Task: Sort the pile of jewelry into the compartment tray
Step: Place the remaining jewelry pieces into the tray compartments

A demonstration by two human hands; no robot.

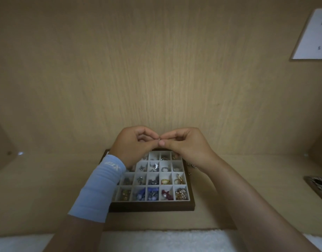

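Head view — left hand (133,145), right hand (190,145) pinched on one metal piece (159,139) — above tray (151,206)

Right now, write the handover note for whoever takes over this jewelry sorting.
Left hand and right hand: raised over the far edge of the compartment tray, both grips pinching the same small silvery piece; its type is too small to tell.
Tray: on the table.
Done: most visible cells hold jewelry; the left ones are hidden by the sleeve.
Loose jewelry: a little shows right of the tray, partly behind the right wrist.
To do: place the held piece, then sort those.
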